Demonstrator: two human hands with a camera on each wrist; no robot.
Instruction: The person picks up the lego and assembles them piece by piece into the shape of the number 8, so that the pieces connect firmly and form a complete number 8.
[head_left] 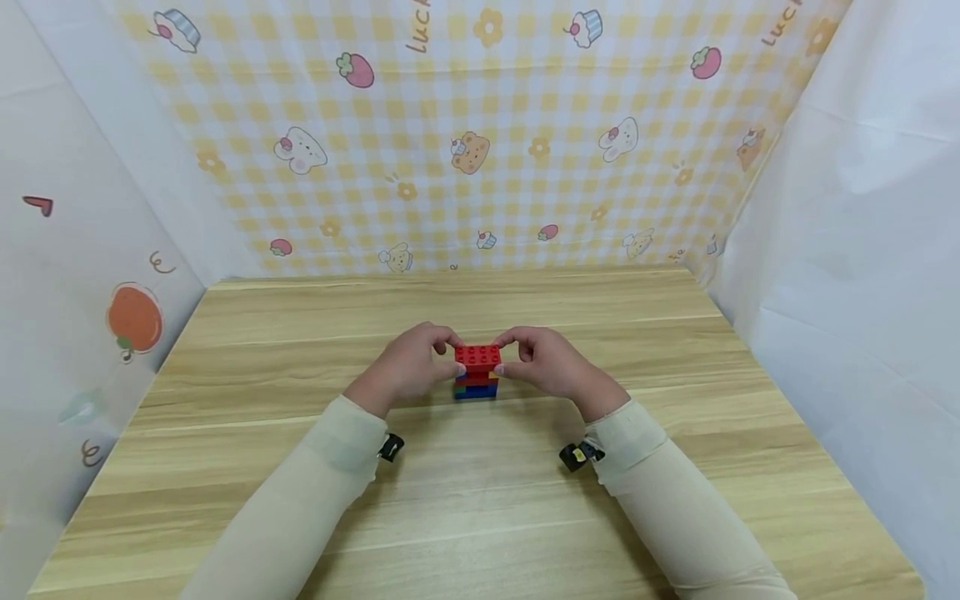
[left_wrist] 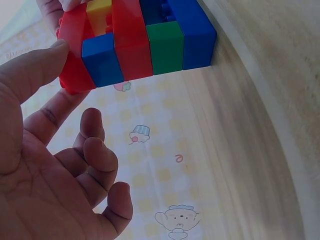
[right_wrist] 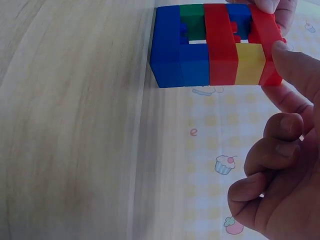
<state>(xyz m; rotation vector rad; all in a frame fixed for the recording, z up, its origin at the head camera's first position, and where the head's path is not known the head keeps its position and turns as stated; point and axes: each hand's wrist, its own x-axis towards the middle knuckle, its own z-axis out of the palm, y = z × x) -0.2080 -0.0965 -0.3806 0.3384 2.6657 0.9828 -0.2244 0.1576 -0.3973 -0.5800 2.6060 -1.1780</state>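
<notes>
A small tower of building bricks stands upright on the wooden table, topped by a long red brick (head_left: 477, 356) with its studs up. My left hand (head_left: 411, 364) pinches this top brick at its left end between thumb and index finger. At the opposite end my right hand (head_left: 551, 363) pinches it the same way. Below it, a small blue brick (left_wrist: 102, 60) and a yellow brick (right_wrist: 250, 63) sit apart on a second long red brick (right_wrist: 221, 57). Under that come a green brick (left_wrist: 166, 48) and another small blue brick (right_wrist: 194, 65), above a long blue bottom brick (right_wrist: 168, 50).
The wood-grain table (head_left: 480, 500) reaches a yellow checked backdrop (head_left: 465, 200) with cartoon prints. White sheets close in the left side (head_left: 60, 333) and right side (head_left: 855, 250). A black wrist camera (head_left: 391, 447) sits at the left cuff, another camera (head_left: 576, 456) at the right.
</notes>
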